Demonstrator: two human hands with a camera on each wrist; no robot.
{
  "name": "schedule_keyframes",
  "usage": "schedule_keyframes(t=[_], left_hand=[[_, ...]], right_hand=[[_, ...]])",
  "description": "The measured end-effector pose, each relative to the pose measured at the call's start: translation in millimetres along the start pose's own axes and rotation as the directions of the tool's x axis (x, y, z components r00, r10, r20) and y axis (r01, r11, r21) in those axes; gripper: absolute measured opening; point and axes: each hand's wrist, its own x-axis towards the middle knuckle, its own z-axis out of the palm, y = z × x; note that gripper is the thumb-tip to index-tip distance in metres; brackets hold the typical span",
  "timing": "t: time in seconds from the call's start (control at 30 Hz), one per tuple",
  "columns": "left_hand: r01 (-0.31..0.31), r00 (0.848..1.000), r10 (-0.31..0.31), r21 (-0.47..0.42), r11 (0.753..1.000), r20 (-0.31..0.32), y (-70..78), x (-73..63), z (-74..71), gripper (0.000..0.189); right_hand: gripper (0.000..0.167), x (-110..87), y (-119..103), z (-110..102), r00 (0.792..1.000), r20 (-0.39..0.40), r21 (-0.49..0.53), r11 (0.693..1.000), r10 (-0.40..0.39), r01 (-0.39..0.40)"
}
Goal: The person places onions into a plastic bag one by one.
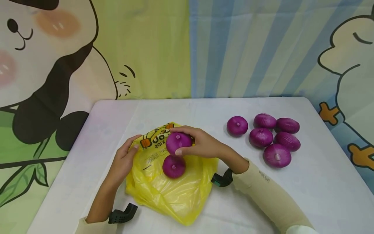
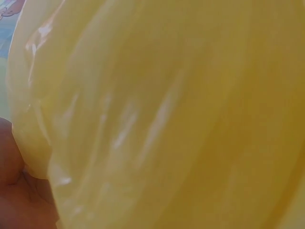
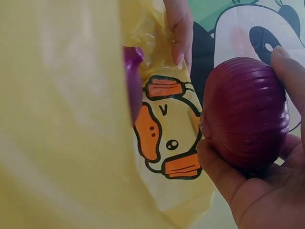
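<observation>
A purple onion [image 1: 179, 143] is in my right hand [image 1: 201, 143], gripped between thumb and fingers over a yellow plastic bag [image 1: 163, 191]. In the right wrist view this onion [image 3: 245, 114] is close up, its ridged skin facing the camera. A second onion [image 1: 173, 166] lies at the bag's mouth, just below the held one; the bag's near side partly covers it in the right wrist view. At the bag's left edge, my left hand [image 1: 124, 159] pinches the plastic, thumb on the near face. The left wrist view is mostly filled by yellow plastic [image 2: 152, 114].
Several purple onions [image 1: 261, 137] sit grouped on the right of the white table [image 1: 187, 110], one onion [image 1: 237, 126] slightly apart. Behind the table hangs a cartoon-printed cloth [image 1: 152, 48]. A black wrist mount [image 1: 222, 178] reaches near the bag's right side.
</observation>
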Motion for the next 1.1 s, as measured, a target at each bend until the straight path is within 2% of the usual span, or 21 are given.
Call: schedule_keyframes(t=[0.4, 0.57, 0.8, 1.1], left_hand=[[-0.008, 1.000, 0.008, -0.004, 1.000, 0.004, -0.3, 1.9, -0.9, 0.043], [-0.009, 1.000, 0.009, -0.019, 1.000, 0.004, -1.4, 2.4, -1.8, 0.043], [0.000, 1.000, 0.000, 0.004, 1.000, 0.005, -0.5, 0.5, -1.5, 0.042], [-0.014, 1.000, 0.014, 0.018, 1.000, 0.004, -0.1, 0.8, 0.6, 0.042]], right_hand=[[0.061, 5.9, -13.1, -15.8, 0.999, -0.025, 0.038, 0.998, -0.048, 0.049], [0.061, 13.7, -11.5, -9.3, 1.000, 0.020, 0.047, 0.999, 0.002, -0.003], [0.059, 35.2, 6.2, 4.7, 0.995, 0.086, 0.032, 0.998, 0.058, -0.061], [0.061, 42.5, 28.0, 15.8, 0.987, 0.052, -0.012, 0.989, 0.151, -0.151]])
